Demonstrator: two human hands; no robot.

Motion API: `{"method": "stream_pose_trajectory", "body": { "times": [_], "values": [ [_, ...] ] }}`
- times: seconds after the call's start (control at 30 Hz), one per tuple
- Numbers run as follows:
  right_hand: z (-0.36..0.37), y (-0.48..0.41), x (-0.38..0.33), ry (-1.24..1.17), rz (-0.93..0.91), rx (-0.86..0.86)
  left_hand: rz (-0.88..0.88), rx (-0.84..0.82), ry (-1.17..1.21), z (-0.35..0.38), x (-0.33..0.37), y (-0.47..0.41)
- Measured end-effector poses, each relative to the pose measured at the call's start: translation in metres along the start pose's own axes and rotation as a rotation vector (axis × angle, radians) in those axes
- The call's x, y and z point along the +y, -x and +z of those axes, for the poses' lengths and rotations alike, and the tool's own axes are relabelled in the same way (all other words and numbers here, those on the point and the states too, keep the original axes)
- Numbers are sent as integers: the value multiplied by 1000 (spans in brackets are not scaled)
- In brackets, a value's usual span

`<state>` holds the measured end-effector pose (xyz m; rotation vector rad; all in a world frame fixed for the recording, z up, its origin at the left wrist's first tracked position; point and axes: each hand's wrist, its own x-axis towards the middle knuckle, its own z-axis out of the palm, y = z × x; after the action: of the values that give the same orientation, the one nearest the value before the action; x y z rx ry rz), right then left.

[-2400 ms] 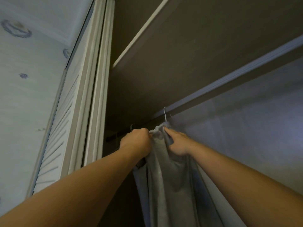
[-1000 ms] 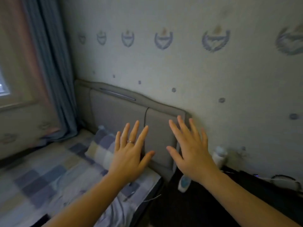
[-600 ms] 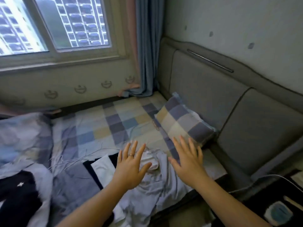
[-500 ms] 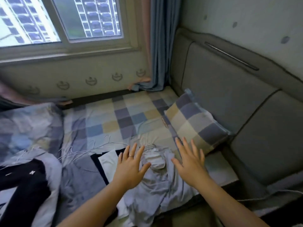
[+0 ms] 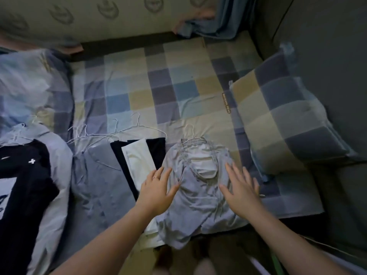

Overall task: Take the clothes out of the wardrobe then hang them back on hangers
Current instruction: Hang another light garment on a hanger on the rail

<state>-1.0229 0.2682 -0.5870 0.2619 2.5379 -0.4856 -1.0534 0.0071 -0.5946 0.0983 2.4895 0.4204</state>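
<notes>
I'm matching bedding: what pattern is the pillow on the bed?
The pillow is checked: blue, grey and pale yellow squares, clearest in the head view.

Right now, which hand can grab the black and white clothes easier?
Left. The left hand is open right beside the black and white clothes. The right hand is across the grey garment, nearer the checked pillow.
</notes>
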Motion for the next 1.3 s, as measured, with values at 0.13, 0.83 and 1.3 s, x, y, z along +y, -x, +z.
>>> {"method": "stream_pose_trajectory", "body": {
  "times": [0.13, 0.83, 1.3],
  "values": [
    [53, -81, 12, 19, 44, -51, -25, -63, 8, 50, -33, -84],
    [228, -407, 83, 107, 127, 52, -148, 132, 56, 189, -107, -395],
    [82, -306, 91, -8, 59, -14, 172, 335, 303, 77, -42, -275]
  ]
}}
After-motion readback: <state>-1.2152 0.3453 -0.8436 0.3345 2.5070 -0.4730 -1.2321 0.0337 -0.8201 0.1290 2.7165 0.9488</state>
